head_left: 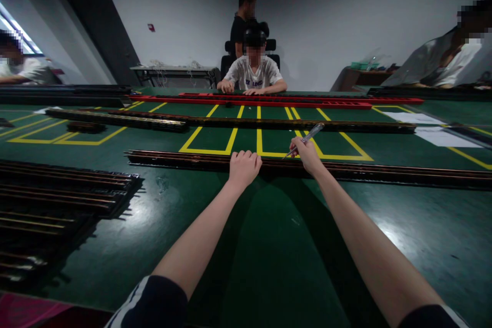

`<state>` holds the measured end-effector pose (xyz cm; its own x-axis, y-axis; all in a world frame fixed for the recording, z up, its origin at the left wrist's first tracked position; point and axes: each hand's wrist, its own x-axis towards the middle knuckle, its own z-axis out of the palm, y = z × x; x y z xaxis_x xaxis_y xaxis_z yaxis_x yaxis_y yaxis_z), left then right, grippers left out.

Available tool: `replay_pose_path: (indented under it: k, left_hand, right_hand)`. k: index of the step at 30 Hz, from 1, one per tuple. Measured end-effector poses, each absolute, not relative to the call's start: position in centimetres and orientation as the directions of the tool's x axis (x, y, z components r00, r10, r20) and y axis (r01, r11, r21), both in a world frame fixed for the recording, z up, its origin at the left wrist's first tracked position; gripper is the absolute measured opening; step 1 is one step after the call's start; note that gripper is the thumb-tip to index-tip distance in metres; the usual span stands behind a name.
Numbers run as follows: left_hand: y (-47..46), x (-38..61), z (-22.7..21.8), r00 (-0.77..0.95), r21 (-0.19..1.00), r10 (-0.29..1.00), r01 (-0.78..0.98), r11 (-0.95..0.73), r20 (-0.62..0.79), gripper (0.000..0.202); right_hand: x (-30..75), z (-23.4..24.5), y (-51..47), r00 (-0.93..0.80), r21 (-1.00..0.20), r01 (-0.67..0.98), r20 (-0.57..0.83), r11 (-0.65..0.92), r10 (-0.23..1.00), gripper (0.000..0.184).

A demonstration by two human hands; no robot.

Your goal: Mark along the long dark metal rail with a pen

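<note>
A long dark strip with copper-coloured lines (pixel 365 170) lies crosswise on the green table in front of me. My left hand (pixel 245 168) is closed over it, its fingers curled over the far edge. In my right hand (pixel 305 155) is a slim, silvery-clear pen (pixel 314 132), gripped near its lower end and tilted up to the right. The pen's thin tip points down at the strip just right of my left hand; whether it touches, I cannot tell.
A stack of similar strips (pixel 57 184) lies at left. Beyond the yellow tape lines (pixel 259 133) are another long strip (pixel 238 122), red rails (pixel 326 104) and white paper sheets (pixel 448 137). A co-worker (pixel 253 72) sits opposite; other people are at both sides and behind.
</note>
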<state>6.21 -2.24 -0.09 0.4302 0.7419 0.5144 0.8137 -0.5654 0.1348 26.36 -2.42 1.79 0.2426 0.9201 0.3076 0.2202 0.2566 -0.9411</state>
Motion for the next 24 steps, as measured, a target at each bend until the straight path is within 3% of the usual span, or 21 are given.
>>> replay_pose_path:
  k: [4,24]
  left_hand:
    - [-2.22,6.24,-0.15,0.427,0.095,0.735,0.829,-0.551,0.527,0.045]
    - [-2.1,6.17,-0.31,0.429,0.122,0.746,0.822,-0.556,0.509,0.046]
  right_hand:
    - [26.29,1.8,-2.39,0.248,-0.934,0.242,0.32,0.262,0.914,0.031]
    - [26.13,2.01,-2.51,0.261,-0.952,0.19,0.285,0.241,0.922,0.03]
